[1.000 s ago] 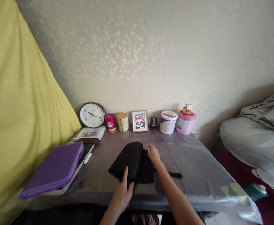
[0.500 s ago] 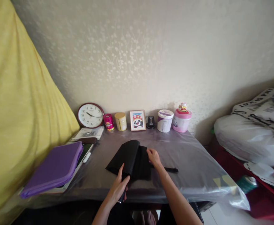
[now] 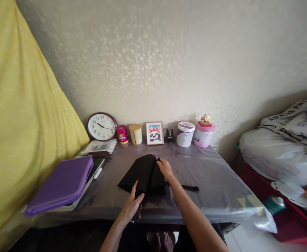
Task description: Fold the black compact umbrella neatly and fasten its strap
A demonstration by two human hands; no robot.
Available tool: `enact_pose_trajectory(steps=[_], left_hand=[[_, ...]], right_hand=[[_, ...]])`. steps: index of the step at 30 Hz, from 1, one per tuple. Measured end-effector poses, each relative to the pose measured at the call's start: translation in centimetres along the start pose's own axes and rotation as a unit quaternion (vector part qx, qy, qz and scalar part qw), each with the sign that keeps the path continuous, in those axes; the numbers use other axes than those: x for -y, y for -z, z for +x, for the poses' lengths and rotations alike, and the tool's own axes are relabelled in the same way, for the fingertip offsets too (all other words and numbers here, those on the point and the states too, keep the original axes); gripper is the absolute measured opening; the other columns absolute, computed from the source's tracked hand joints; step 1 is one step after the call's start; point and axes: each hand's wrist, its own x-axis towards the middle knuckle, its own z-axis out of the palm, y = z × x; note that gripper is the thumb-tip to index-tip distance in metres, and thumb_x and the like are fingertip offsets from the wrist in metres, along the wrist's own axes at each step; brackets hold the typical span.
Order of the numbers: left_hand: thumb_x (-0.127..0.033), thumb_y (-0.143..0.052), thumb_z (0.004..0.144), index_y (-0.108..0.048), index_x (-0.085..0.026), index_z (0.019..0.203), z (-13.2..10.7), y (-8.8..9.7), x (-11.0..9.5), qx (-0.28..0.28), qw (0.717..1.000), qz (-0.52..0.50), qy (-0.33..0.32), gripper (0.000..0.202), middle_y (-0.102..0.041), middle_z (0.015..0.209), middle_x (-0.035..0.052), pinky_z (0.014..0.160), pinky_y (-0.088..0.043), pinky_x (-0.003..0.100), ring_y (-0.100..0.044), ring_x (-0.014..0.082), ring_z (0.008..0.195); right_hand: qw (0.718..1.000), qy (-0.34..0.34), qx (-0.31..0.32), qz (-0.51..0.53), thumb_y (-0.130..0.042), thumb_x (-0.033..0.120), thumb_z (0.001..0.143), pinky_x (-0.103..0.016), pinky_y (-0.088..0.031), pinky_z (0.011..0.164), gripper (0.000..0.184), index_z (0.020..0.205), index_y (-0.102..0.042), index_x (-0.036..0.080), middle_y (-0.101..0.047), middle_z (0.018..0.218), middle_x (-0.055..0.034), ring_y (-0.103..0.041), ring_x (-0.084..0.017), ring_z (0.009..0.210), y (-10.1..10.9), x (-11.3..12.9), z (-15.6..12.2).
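Note:
A black folding umbrella [image 3: 140, 169], closed but with its fabric loose, lies over the near middle of the table. Its handle end points toward me, and my left hand [image 3: 131, 207] is wrapped round it, thumb on top. With fingers pinched together, my right hand [image 3: 165, 168] grips the far right edge of a fabric fold. A thin black strap [image 3: 190, 188] reaches out to the right on the tabletop, passing beneath my right forearm. Most of the handle is hidden by my left hand.
Plastic sheeting covers the table [image 3: 211, 175]. Along the wall stand a clock [image 3: 102, 126], a pink tin [image 3: 122, 134], a yellow tin [image 3: 135, 134], a framed panda picture [image 3: 155, 133] and tubs [image 3: 185, 134]. A purple folder [image 3: 60, 183] lies left, beside a yellow curtain [image 3: 24, 105].
My right hand has moved a little left and away from me, drawing the fabric fold over toward the rest of the umbrella. My left hand keeps its hold on the handle end.

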Motion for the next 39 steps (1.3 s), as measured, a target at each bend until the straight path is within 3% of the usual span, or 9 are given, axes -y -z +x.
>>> enact_pose_trajectory(steps=[5,8,15,20,27,31,36,39], left_hand=[[-0.045,-0.031,0.086,0.012,-0.029,0.136,0.9,-0.3,1.3,-0.024,0.999,0.028,-0.026,0.067,-0.044,0.05,-0.0104,0.036,-0.035,0.016,-0.045,0.0076,0.032],[-0.043,-0.03,0.087,0.01,-0.028,0.137,1.2,-0.5,1.6,-0.035,0.998,0.045,-0.031,0.066,-0.043,0.049,-0.0098,0.035,-0.035,0.018,-0.045,0.0086,0.031],[-0.04,-0.032,0.087,0.007,-0.021,0.138,0.7,-1.0,0.7,-0.049,0.991,0.116,-0.036,0.067,-0.053,0.052,-0.003,0.037,-0.038,0.02,-0.049,0.0114,0.033],[-0.038,-0.031,0.088,0.006,-0.021,0.138,0.8,-1.1,0.9,-0.052,0.989,0.128,-0.042,0.065,-0.055,0.053,-0.0016,0.034,-0.036,0.02,-0.049,0.0115,0.031],[-0.041,-0.031,0.087,0.001,-0.017,0.138,1.1,-1.1,1.2,-0.056,0.989,0.139,-0.023,0.065,-0.053,0.052,-0.0025,0.035,-0.036,0.021,-0.048,0.012,0.031],[-0.04,-0.031,0.087,-0.001,-0.013,0.138,1.0,-1.2,1.0,-0.063,0.987,0.148,-0.03,0.065,-0.052,0.049,-0.0025,0.037,-0.037,0.02,-0.048,0.0117,0.032],[-0.04,-0.032,0.087,0.013,-0.014,0.137,0.5,-1.8,0.9,-0.107,0.982,0.152,-0.045,0.072,-0.057,0.056,0.0005,0.036,-0.035,0.022,-0.049,0.0131,0.033],[-0.036,-0.035,0.087,0.015,-0.014,0.136,0.3,-2.0,0.8,-0.13,0.97,0.189,-0.08,0.074,-0.061,0.058,0.0012,0.045,-0.04,0.023,-0.054,0.0138,0.039]], right_hand=[[0.999,-0.012,0.046,0.015,-0.042,0.031,0.082,-0.018,-0.039,0.042,0.025,0.09,-0.06,0.015,-0.062,0.062,0.0009,-0.054,-0.009,0.044,-1.2,1.9,0.3],[0.998,-0.015,0.054,0.002,-0.041,0.031,0.083,-0.018,-0.04,0.042,0.03,0.104,-0.054,0.013,-0.065,0.066,-0.0006,-0.056,-0.009,0.044,-2.0,2.6,0.4],[0.995,0.01,0.014,-0.1,-0.043,0.027,0.085,-0.027,-0.044,0.072,0.027,0.102,-0.055,0.011,-0.067,0.087,-0.0132,-0.062,-0.022,0.086,-3.4,3.8,-0.6],[0.989,0.042,0.004,-0.144,-0.034,0.031,0.089,-0.03,-0.043,0.073,0.03,0.107,-0.053,0.014,-0.066,0.09,-0.0121,-0.062,-0.022,0.087,-3.7,4.5,-2.1],[0.965,0.144,-0.027,-0.217,-0.031,0.033,0.091,-0.025,-0.044,0.064,0.03,0.1,-0.055,0.018,-0.06,0.094,-0.008,-0.061,-0.016,0.077,-4.6,4.6,-3.9],[0.95,0.229,-0.046,-0.208,-0.032,0.031,0.091,-0.025,-0.043,0.069,0.028,0.1,-0.056,0.019,-0.057,0.092,-0.0067,-0.056,-0.016,0.084,-4.8,4.4,-4.7],[0.935,0.295,-0.051,-0.192,-0.035,0.027,0.09,-0.03,-0.039,0.077,0.027,0.103,-0.058,0.021,-0.058,0.088,-0.0064,-0.05,-0.019,0.088,-4.6,3.9,-5.4],[0.934,0.305,-0.044,-0.181,-0.036,0.022,0.089,-0.03,-0.039,0.076,0.026,0.105,-0.057,0.021,-0.059,0.088,-0.0055,-0.051,-0.018,0.086,-4.6,3.4,-5.4]])
